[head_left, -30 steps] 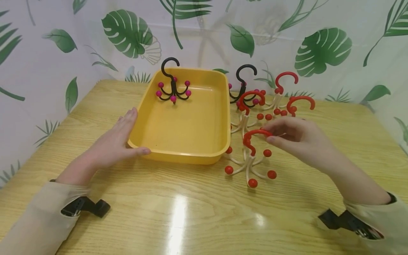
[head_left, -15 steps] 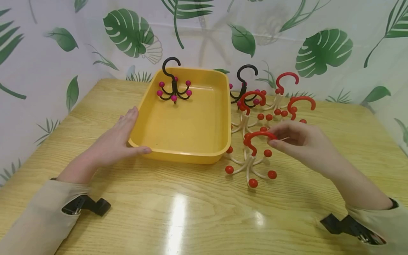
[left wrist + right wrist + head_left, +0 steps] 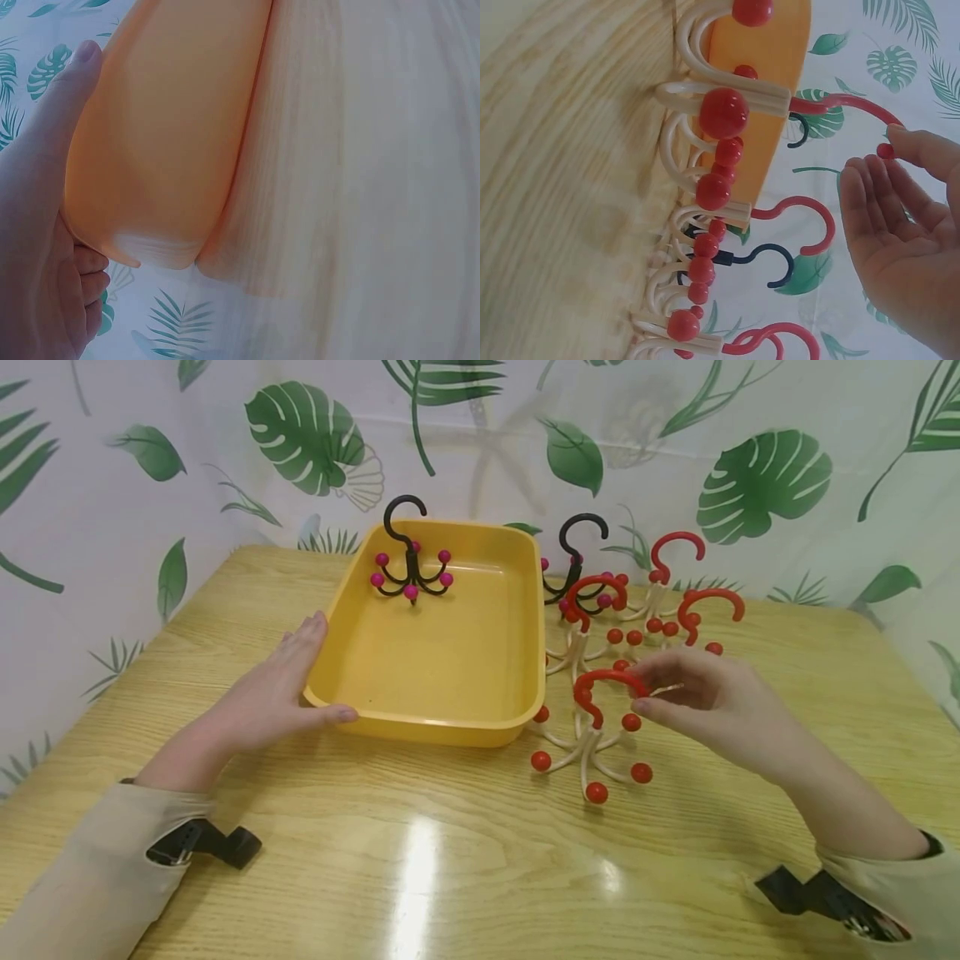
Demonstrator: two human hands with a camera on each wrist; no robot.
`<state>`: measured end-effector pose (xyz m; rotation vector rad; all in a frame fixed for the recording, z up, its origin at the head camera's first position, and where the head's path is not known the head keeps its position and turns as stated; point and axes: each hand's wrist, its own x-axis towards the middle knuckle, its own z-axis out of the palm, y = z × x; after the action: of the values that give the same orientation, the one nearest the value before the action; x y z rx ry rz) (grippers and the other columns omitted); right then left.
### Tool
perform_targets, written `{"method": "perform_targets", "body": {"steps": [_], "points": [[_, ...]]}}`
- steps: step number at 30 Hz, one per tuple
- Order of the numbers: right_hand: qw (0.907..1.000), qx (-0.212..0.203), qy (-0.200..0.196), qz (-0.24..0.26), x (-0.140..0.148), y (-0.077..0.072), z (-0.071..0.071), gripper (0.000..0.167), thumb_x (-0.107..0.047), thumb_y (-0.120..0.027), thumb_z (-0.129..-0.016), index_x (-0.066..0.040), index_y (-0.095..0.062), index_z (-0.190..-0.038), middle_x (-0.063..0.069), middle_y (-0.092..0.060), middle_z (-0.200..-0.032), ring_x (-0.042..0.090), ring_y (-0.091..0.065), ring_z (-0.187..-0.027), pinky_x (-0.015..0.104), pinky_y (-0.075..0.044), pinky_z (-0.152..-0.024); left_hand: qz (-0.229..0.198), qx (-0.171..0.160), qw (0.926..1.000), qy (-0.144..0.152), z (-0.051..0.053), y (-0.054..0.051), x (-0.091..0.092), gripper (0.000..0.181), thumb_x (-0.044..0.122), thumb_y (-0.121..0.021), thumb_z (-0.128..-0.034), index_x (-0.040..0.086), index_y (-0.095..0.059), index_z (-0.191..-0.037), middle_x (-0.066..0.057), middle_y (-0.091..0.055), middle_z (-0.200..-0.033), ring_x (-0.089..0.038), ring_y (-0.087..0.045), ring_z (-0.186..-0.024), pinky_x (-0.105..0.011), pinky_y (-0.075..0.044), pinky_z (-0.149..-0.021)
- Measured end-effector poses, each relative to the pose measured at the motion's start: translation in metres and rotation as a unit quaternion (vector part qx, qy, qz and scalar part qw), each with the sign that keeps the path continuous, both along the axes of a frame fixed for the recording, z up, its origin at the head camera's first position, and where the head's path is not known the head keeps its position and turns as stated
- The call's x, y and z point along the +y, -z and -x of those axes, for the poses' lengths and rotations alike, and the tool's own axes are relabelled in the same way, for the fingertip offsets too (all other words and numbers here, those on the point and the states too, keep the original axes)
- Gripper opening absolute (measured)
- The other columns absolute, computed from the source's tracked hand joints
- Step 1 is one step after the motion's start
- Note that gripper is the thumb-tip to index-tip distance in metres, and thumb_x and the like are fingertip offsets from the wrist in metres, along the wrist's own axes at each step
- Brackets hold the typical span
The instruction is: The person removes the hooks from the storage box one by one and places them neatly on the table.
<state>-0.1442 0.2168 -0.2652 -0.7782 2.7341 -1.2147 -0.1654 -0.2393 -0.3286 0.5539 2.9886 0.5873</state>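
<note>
My left hand (image 3: 258,706) rests at the near left corner of a yellow plastic tray (image 3: 442,724), fingers straight along its left side and thumb over the front rim. In the tray's back left part stands a black hook hanger (image 3: 412,565) with pink ball tips. Right of the tray, my right hand (image 3: 723,714) pinches the end of the red hook on the nearest cream hanger (image 3: 591,739), which stands upright on its red-balled arms. The right wrist view shows the thumb and the hook's tip (image 3: 886,151) meeting there.
More red-hooked cream hangers (image 3: 577,647) and another black hanger (image 3: 574,572) stand close together at the tray's right, behind the held one. They stand on a wooden table (image 3: 322,868). A leaf-print cloth (image 3: 480,452) hangs behind.
My right hand has shifted slightly down and to the right, still at the hook of the nearest hanger. The left hand and the tray have stayed in place.
</note>
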Motion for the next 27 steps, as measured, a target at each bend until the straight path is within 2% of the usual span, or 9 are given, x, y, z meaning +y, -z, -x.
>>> {"method": "perform_targets", "body": {"steps": [6,13,17,21,27], "points": [[0.9999,0.006,-0.008,-0.011,-0.002,-0.01,0.002,0.035,-0.011,-0.068,-0.09,-0.005,-0.057,-0.123,0.006,-0.061,-0.115,0.008,-0.059,-0.1,0.017,-0.052,-0.078,-0.005,-0.004,1.0,-0.001,-0.001,0.0,0.0,0.114,0.065,-0.059,-0.082,0.009,0.012,-0.151,-0.007,0.01,-0.158,-0.024,0.005,-0.145,-0.044,-0.005,-0.116],[0.9996,0.025,-0.013,0.009,-0.014,-0.035,0.009,0.029,-0.009,-0.064,-0.092,-0.006,-0.06,-0.12,0.001,-0.063,-0.111,0.011,-0.063,-0.096,0.021,-0.055,-0.071,-0.004,-0.009,0.9999,-0.006,-0.002,-0.002,0.0,0.115,0.065,-0.059,-0.0818,0.009,0.013,-0.151,-0.007,0.011,-0.158,-0.024,0.007,-0.145,-0.045,-0.005,-0.116],[0.9988,0.047,-0.009,0.014,-0.027,-0.055,0.013,0.026,-0.01,-0.063,-0.093,-0.005,-0.061,-0.119,0.002,-0.064,-0.109,0.011,-0.065,-0.093,0.018,-0.053,-0.075,-0.005,-0.012,0.9999,-0.008,-0.002,-0.002,0.0,0.115,0.066,-0.059,-0.0816,0.01,0.013,-0.151,-0.007,0.012,-0.158,-0.024,0.007,-0.144,-0.045,-0.005,-0.116],[0.997,0.077,0.002,0.004,-0.045,-0.081,0.015,0.026,-0.015,-0.063,-0.093,-0.008,-0.062,-0.118,0.005,-0.064,-0.109,0.009,-0.064,-0.093,0.014,-0.051,-0.077,-0.007,-0.011,0.9999,-0.007,-0.002,-0.002,0.0,0.115,0.066,-0.06,-0.0814,0.01,0.013,-0.151,-0.006,0.011,-0.158,-0.022,0.007,-0.144,-0.044,-0.005,-0.116],[0.9882,0.146,-0.034,-0.03,-0.076,-0.114,0.022,0.028,-0.022,-0.063,-0.094,-0.009,-0.062,-0.118,-0.001,-0.064,-0.108,0.011,-0.062,-0.094,0.016,-0.05,-0.079,-0.005,-0.007,1.0,-0.004,-0.001,-0.002,0.001,0.115,0.066,-0.06,-0.0816,0.009,0.012,-0.151,-0.007,0.011,-0.158,-0.023,0.006,-0.145,-0.043,-0.004,-0.117]]}}
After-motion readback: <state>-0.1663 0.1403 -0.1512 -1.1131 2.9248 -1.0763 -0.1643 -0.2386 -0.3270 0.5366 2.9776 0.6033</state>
